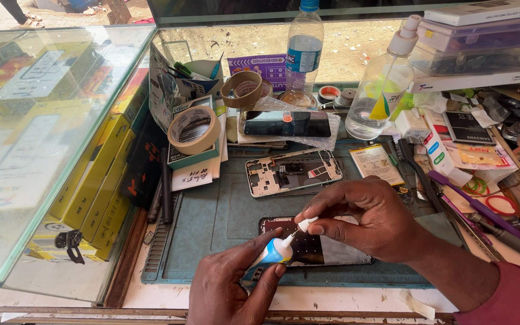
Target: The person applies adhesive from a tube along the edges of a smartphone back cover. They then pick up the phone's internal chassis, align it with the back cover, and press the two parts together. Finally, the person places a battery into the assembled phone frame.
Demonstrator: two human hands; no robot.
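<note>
The small glue tube (pixel 274 251), smooth plastic in blue and white, lay tilted with its long axis running from lower left to upper right, its thin nozzle pointing up toward the white cap (pixel 307 224). It hovered over a dark phone screen (pixel 326 248) lying flat on the teal rubber mat (pixel 224 210) on the tabletop (pixel 344 298). The left hand (pixel 230 287) was wrapped around the tube's body; the right hand (pixel 362 219) had its fingertips pinched on the cap. Beyond lay a bare metal phone frame (pixel 293 172) and a roll of masking tape (pixel 194 129).

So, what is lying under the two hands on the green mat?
A dark phone screen panel lies on the mat; the right hand covers its upper edge.
</note>
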